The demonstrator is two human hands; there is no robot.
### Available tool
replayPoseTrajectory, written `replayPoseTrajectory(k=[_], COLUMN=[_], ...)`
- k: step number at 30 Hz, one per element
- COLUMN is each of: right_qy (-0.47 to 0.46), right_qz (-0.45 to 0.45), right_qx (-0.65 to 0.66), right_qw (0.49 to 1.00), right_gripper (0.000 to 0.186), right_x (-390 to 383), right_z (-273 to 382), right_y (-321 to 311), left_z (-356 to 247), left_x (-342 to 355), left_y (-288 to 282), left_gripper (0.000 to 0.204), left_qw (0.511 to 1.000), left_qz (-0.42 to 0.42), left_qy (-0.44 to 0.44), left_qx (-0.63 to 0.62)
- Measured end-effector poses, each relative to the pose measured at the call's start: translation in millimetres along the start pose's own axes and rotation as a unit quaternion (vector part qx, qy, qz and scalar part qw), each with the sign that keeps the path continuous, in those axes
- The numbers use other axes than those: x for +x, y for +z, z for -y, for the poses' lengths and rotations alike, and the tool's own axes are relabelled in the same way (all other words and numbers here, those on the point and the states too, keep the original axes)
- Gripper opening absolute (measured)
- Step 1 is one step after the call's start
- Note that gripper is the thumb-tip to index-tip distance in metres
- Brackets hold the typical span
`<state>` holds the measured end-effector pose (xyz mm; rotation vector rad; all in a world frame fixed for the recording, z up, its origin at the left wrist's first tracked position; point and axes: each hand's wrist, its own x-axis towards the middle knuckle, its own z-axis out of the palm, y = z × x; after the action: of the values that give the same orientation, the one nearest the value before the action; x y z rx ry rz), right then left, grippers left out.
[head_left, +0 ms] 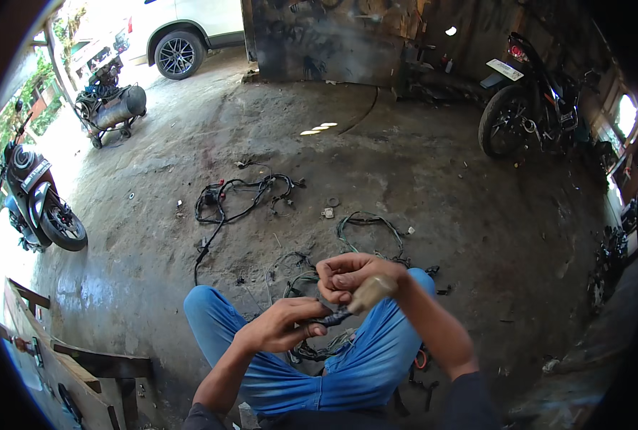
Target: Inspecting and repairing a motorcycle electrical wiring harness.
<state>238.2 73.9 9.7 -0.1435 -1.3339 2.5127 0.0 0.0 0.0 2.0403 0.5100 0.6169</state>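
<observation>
**Wiring bundle held over the lap: slips, snags and strain**

A dark, tape-wrapped bundle of wires point(331, 316) is held above the blue-trousered knees point(376, 358) of a seated person. The left hand point(284, 326) is closed around the bundle from below, with the thumb pressed on top. The right hand point(349, 276) is curled shut just above it, and a pale beige, blurred roll-like object point(371, 292), possibly tape, is pinched at its fingertips; its exact kind cannot be told. The two hands are nearly touching.

Several risks can be judged from this position. The bundle is gripped over a short stretch only, so its free end, which hangs down between the legs among loose green and black wires point(319, 350), could be pulled taut or snagged if the hands are raised. The beige object is held by fingertips alone and could be dropped onto the stained concrete floor point(441, 186), where grit would be picked up. A wrap laid while the bundle is twisted could trap slack unevenly.

Further black wire looms point(244, 195) and a greenish wire coil point(369, 226) lie well apart on the floor ahead. Small loose parts point(328, 212) between them could be kicked away by a shifted foot.
</observation>
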Motion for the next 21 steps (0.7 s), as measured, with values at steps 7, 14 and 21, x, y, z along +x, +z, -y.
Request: replayPoseTrajectory(k=[7,14,21], right_qy=[-0.225,-0.186,-0.128], right_qz=[-0.253,-0.384,-0.320], right_qx=[0.288,-0.383,-0.163], right_qw=[0.896,0.819,0.924], right_gripper=[0.020,0.003,0.012], right_x=[23,-4,-45], right_z=[-115,-66,-2], right_y=[46,83,4], left_z=[4,7,-22], left_x=[-21,-4,5], left_y=[25,30,-16], left_gripper=[0.030,0.025,0.036], left_qw=[0.907,0.931,0.996], left_qz=[-0.345,-0.248,-0.035], left_qy=[-0.185,-0.259,0.064], left_qx=[-0.158,0.069,0.047])
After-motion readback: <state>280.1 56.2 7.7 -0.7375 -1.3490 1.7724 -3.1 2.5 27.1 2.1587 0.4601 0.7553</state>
